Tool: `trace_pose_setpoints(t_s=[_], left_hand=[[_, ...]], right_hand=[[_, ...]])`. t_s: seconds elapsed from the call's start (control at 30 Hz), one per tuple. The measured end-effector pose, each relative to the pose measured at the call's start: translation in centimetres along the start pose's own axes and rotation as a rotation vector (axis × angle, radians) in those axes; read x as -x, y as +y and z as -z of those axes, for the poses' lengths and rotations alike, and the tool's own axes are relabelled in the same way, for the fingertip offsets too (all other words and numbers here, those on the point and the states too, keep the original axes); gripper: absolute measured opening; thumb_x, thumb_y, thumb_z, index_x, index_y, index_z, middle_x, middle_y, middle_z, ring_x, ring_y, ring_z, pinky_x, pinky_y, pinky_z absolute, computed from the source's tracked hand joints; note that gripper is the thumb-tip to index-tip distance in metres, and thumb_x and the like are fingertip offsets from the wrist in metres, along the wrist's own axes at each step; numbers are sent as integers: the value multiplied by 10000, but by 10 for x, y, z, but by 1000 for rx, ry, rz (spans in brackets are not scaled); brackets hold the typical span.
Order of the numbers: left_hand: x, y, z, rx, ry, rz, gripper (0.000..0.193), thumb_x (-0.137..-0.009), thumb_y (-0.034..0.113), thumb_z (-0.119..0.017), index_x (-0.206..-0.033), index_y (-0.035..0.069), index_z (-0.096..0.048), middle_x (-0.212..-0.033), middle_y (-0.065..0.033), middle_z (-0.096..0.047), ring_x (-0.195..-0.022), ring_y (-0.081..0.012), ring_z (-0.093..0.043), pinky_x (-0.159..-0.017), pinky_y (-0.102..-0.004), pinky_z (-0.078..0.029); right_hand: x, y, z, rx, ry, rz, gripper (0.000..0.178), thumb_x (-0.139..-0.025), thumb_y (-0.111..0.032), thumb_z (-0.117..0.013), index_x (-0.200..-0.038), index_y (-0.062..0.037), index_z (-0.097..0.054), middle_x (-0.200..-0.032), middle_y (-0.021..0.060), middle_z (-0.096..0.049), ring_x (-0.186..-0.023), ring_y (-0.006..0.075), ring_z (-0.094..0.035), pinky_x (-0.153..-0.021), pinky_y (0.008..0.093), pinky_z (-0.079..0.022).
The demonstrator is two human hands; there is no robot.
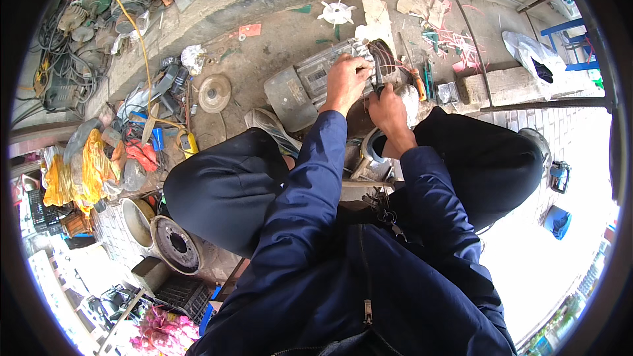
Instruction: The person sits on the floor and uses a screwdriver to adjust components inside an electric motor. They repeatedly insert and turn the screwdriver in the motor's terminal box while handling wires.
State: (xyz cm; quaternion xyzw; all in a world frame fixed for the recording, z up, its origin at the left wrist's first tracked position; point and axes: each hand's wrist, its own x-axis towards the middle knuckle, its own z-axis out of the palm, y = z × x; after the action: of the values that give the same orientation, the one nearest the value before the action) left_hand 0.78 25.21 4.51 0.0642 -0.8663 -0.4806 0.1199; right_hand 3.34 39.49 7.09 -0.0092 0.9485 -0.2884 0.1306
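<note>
A grey electric motor (310, 82) lies on its side on the ground in front of me. Its right end is uncovered and shows dark reddish wire windings (382, 57). My left hand (346, 82) is at the top of that end, its fingers closed in a pinch; what they hold is too small to make out. Just to the right, my right hand (390, 113) is closed around a slim tool with a dark handle (378, 89), pointing at the windings. The tool's tip cannot be told apart from the wires.
A screwdriver with an orange handle (418, 84) lies to the right of the motor. Beyond are a white fan wheel (336, 11) and pink wire scraps (458, 43). A round metal cover (215, 93) and piled tools lie left. A wooden beam (498, 86) lies at right.
</note>
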Motion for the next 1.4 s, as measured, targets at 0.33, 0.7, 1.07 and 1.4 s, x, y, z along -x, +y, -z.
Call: trace_pose_setpoints(t_s=[0.33, 0.7, 1.07, 1.4], left_hand=[[-1, 1, 0, -9, 4, -7, 164, -829, 157, -841, -984, 110, -811, -914, -128, -713, -859, -306, -704, -779, -401, -555], [1, 1, 1, -40, -10, 30, 160, -818, 157, -849, -969, 112, -825, -899, -125, -708, -838, -299, -706, -767, -396, -557], [-2, -3, 7, 54, -95, 50, 178, -847, 98, -859, -1020, 82, -821, -914, -108, -702, -836, -249, -701, -751, -371, -552], [-4, -8, 9, 119, -138, 87, 190, -865, 64, -840, -1053, 59, -816, -958, -99, -726, -877, -207, -713, -784, -344, -565]], right_hand=[[-19, -2, 3, 55, -85, -37, 472, -989, -345, -608, -1210, 69, -564, -1060, 389, -712, -1046, 549, -693, -944, 598, -535], [-19, -3, 7, 60, -101, -38, 470, -994, -334, -597, -1243, 64, -565, -1082, 386, -710, -1073, 551, -683, -967, 596, -524], [-22, 6, -1, -5, -81, -13, 487, -989, -326, -588, -1263, 77, -571, -1088, 394, -703, -1087, 562, -670, -974, 588, -520], [-20, 4, 1, -19, -61, -8, 494, -993, -343, -592, -1263, 70, -577, -1091, 385, -706, -1081, 560, -670, -972, 583, -522]])
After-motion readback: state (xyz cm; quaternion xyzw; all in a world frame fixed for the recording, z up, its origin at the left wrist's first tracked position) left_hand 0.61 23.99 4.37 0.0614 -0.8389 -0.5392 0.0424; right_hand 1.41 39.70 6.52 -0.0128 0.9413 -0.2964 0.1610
